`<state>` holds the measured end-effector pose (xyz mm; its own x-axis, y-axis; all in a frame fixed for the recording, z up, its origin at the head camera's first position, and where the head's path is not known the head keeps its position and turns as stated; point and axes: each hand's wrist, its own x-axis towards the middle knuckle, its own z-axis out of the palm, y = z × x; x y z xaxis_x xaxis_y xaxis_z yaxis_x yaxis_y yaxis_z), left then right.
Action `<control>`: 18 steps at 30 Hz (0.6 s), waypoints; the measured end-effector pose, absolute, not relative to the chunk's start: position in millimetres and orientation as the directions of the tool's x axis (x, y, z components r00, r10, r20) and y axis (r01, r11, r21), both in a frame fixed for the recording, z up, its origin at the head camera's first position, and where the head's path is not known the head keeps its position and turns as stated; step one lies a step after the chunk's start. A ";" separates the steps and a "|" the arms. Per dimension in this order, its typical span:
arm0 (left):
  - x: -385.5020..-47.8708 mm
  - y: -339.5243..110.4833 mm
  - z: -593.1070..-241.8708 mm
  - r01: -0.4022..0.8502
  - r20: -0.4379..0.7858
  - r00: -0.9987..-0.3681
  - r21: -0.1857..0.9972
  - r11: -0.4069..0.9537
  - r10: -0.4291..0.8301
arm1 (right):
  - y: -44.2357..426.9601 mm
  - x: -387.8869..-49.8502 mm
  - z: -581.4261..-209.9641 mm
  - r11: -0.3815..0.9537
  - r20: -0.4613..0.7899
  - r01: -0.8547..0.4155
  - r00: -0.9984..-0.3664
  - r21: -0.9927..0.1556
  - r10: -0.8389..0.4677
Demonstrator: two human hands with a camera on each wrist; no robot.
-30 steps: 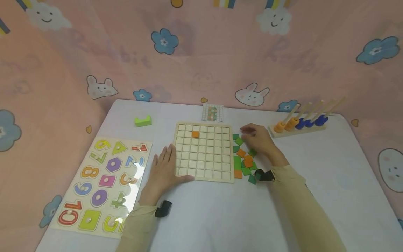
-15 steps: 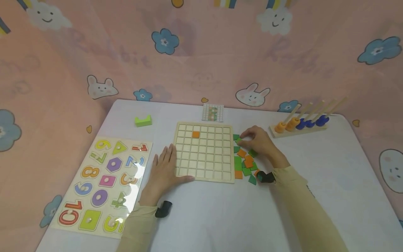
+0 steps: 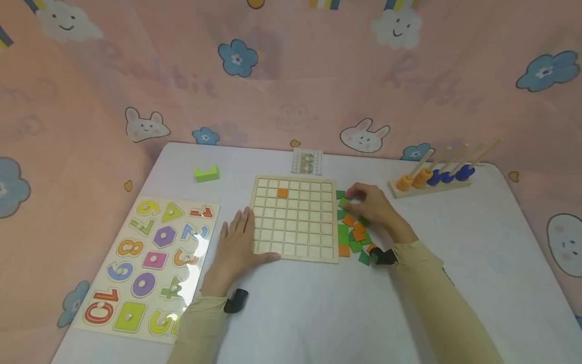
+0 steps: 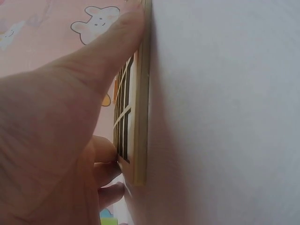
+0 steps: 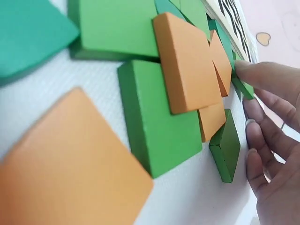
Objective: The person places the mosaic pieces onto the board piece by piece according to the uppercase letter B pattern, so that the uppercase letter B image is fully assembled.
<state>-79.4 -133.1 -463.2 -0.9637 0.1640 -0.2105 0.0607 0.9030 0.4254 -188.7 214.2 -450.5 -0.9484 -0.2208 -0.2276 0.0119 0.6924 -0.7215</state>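
A pale wooden grid board [image 3: 294, 220] lies mid-table with one orange square tile [image 3: 283, 193] in its upper part. My left hand [image 3: 234, 253] rests at the board's left edge, fingers straight and thumb along the near edge; the left wrist view shows the thumb [image 4: 108, 51] against the rim. Beside the board's right edge, my right hand [image 3: 375, 207] pinches a green tile [image 3: 343, 201] between thumb and forefinger. In the right wrist view the thumb touches this green tile [image 5: 243, 86]; the forefinger's tip is hidden. Several loose green and orange tiles [image 5: 190, 65] lie heaped below.
A small pattern card [image 3: 307, 161] lies behind the board. At the left are a number-and-shape puzzle [image 3: 154, 260] and a light green block [image 3: 206, 174]. A peg stand with orange and blue beads [image 3: 432, 187] stands at the back right. A patterned cloth hangs behind the table.
My right hand has moved slightly left and its thumb and forefinger have closed on a green tile, which has turned a little. The left hand has stayed against the board.
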 end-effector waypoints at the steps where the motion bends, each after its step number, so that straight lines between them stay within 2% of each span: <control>1: -79.6 -133.4 -463.3 0.059 -0.211 -0.964 0.427 0.902 0.163 | 213.3 -188.5 -450.5 0.692 -0.214 -0.002 -0.950 -0.722 -0.227; 12: -80.2 -134.3 -465.3 0.064 -0.203 -0.966 0.419 0.906 0.162 | 204.5 -187.0 -452.0 0.718 -0.105 -0.099 -0.967 -0.689 -0.234; 18: -80.0 -132.9 -464.5 0.066 -0.208 -0.964 0.411 0.909 0.164 | 189.7 -182.6 -457.2 0.655 -0.026 -0.112 -0.980 -0.747 -0.197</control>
